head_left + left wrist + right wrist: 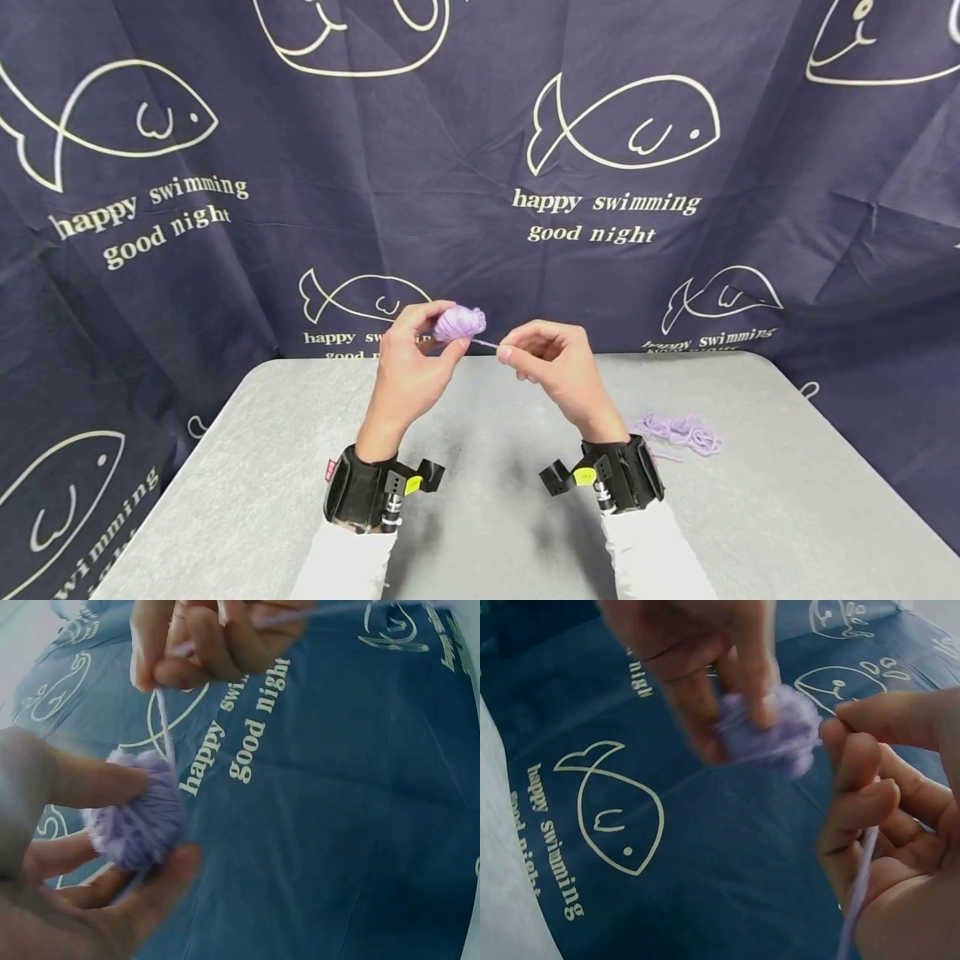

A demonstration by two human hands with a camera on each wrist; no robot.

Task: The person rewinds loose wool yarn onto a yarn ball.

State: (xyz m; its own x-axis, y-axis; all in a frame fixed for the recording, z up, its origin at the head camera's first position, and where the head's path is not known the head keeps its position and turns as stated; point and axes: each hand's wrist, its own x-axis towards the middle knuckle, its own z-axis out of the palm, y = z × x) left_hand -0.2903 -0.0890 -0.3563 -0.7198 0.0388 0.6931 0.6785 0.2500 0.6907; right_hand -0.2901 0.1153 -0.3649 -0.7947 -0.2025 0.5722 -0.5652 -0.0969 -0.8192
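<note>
A small ball of lilac yarn [460, 323] is gripped between the thumb and fingers of my left hand [411, 367], raised above the far side of the table. My right hand [557, 364] pinches the strand [484, 342] that runs from the ball, just to its right. In the left wrist view the strand [165, 727] stretches taut from the wound ball [142, 817] up to the right fingertips. The right wrist view shows the yarn's other length [861, 892] passing through the curled right fingers and hanging down below the palm.
A loose tangle of lilac yarn [681, 434] lies on the grey table [480, 517] to the right, near my right wrist. Behind the table hangs a dark blue curtain [465, 183] printed with white fish and lettering. Both wrists wear black camera straps [362, 492].
</note>
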